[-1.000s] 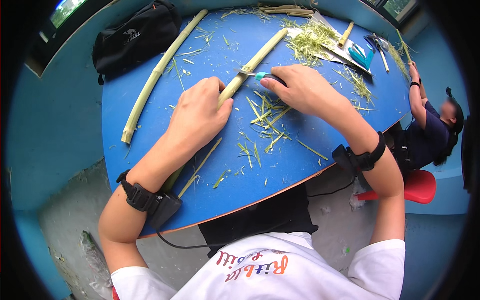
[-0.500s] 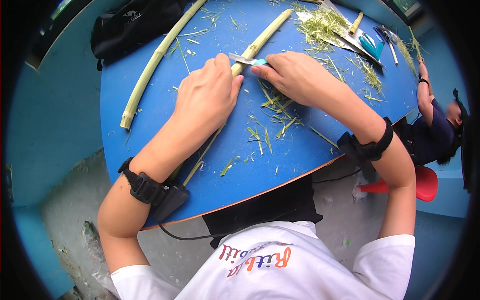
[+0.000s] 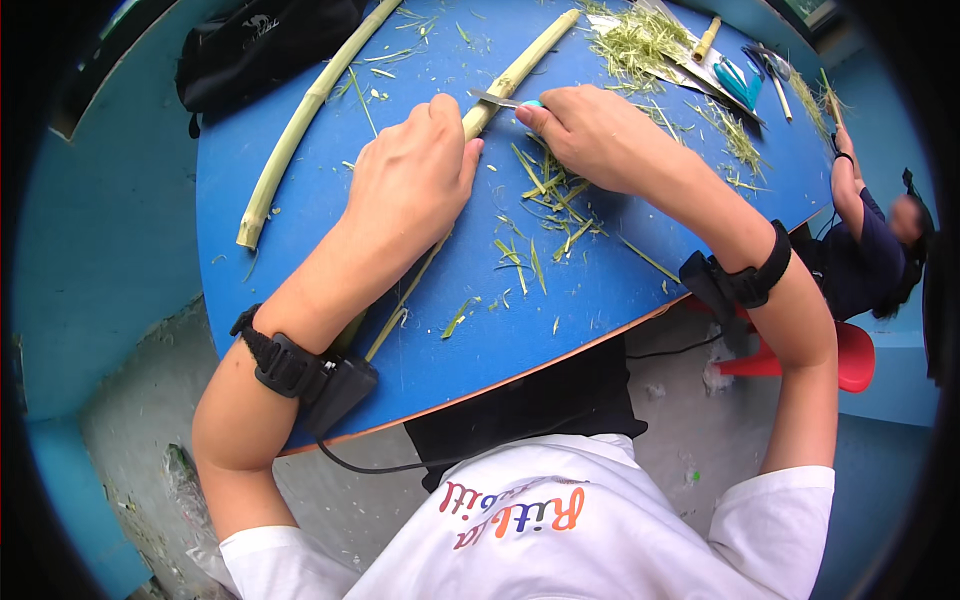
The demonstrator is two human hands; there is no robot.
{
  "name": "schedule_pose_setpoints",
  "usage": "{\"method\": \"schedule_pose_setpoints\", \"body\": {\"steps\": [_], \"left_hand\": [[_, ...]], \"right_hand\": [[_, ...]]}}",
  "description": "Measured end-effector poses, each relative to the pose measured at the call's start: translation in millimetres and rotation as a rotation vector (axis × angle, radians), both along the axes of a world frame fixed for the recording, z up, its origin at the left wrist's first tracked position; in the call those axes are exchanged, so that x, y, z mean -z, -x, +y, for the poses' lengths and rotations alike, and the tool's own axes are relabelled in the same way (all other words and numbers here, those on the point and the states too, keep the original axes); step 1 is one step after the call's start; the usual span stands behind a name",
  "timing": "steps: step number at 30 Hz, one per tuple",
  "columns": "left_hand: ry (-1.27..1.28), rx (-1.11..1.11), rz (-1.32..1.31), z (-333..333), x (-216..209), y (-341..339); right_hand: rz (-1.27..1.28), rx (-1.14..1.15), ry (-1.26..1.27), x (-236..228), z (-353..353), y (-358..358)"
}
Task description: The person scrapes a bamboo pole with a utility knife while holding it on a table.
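My left hand (image 3: 415,165) is closed round a pale green jointed stalk (image 3: 535,58), pressing it on the blue table; the stalk's near part runs hidden under my hand and forearm. In my right hand (image 3: 600,135) is a small knife (image 3: 492,99) with a teal handle, mostly covered by the fingers. Its blade lies across the stalk, just beyond my left fingers and close to a joint. Thin green peelings (image 3: 560,205) are scattered below my right hand. A second jointed stalk (image 3: 305,110) lies to the left, apart from both hands.
A black bag (image 3: 255,50) lies at the table's far left. Toward the far right are a heap of shavings (image 3: 640,45) on white sheets, a short stalk piece (image 3: 707,38) and a teal-handled tool (image 3: 738,82). Another person (image 3: 870,235) sits at the right, near a red stool (image 3: 852,358).
My right hand and the knife have moved slightly away from me along the stalk, and the blade lies flatter. My left hand keeps its grip. The whole view has shifted a little.
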State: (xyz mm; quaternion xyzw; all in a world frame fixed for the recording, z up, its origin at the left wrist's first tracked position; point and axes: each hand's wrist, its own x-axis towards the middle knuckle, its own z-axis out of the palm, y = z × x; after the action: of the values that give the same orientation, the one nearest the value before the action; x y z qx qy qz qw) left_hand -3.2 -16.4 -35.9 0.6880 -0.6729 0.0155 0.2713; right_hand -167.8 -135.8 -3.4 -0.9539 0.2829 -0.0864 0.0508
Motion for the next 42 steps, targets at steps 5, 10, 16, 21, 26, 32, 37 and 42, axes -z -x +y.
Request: {"method": "schedule_pose_setpoints", "body": {"steps": [5, 10, 16, 21, 26, 32, 37, 42], "left_hand": [[0.0, 0.013, -0.013, 1, 1, 2], [0.037, 0.024, -0.045, 0, 6, 3], [-0.023, -0.015, -0.089, -3, -2, 4], [-0.046, -0.043, -0.105, 2, -3, 7], [-0.045, -0.072, -0.107, -1, -4, 3], [-0.039, -0.067, -0.035, -1, -3, 2], [-0.067, -0.054, -0.049, -4, -1, 8], [-0.094, -0.069, -0.007, -2, -9, 5]], "right_hand": [[0.011, 0.098, 0.026, 4, -2, -7], [0.011, 0.121, 0.098, 9, -7, -6], [-0.022, 0.055, 0.201, 6, -14, -7], [0.042, 0.08, 0.154, -2, -6, -12], [0.051, 0.146, 0.015, -4, -2, -20], [0.087, 0.197, 0.047, -5, 3, -12], [0.112, 0.134, 0.153, -5, -10, -22], [0.144, 0.173, 0.177, -9, -37, -32]]}}
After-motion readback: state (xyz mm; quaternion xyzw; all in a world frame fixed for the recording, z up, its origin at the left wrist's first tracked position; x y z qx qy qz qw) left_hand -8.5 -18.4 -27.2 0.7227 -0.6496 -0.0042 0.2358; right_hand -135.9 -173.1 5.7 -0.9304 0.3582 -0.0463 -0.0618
